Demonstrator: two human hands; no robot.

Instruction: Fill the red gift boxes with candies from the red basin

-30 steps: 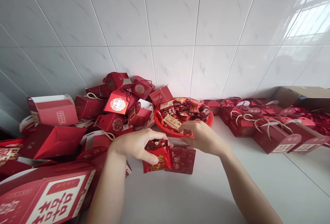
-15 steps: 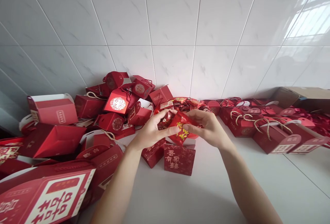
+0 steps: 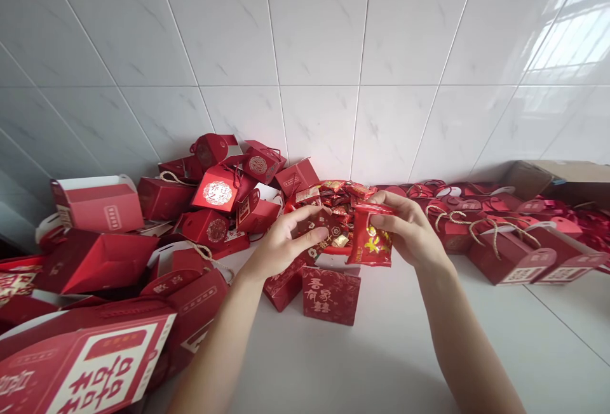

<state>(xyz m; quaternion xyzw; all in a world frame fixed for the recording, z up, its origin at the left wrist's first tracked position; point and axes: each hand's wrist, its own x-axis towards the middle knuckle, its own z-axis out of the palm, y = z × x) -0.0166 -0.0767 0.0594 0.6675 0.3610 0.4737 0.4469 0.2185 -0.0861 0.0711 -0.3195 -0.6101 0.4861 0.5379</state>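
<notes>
My left hand [image 3: 279,246] pinches a dark red packet [image 3: 315,220] printed with small pale flowers, between thumb and fingers. In my right hand [image 3: 415,233] is a shiny red snack packet [image 3: 369,246] with gold lettering, gripped by its upper right part. Both packets are held up in front of a heap of wrapped sweets [image 3: 340,201], partly hiding it. Just below them a small dark red gift box [image 3: 332,296] with pale writing stands on the white table. Another red box [image 3: 284,287] sits against its left side, partly behind my left hand.
Red gift boxes [image 3: 181,198] are piled along the left, with a large box [image 3: 90,357] at the near corner. Rows of boxes with rope handles [image 3: 505,252] stand on the right, before a brown carton [image 3: 548,173]. A tiled wall [image 3: 319,128] closes the back.
My hands have drawn apart. My right hand has moved right with the red snack packet, which now hangs more upright. The dark red packet in my left hand shows more fully.
</notes>
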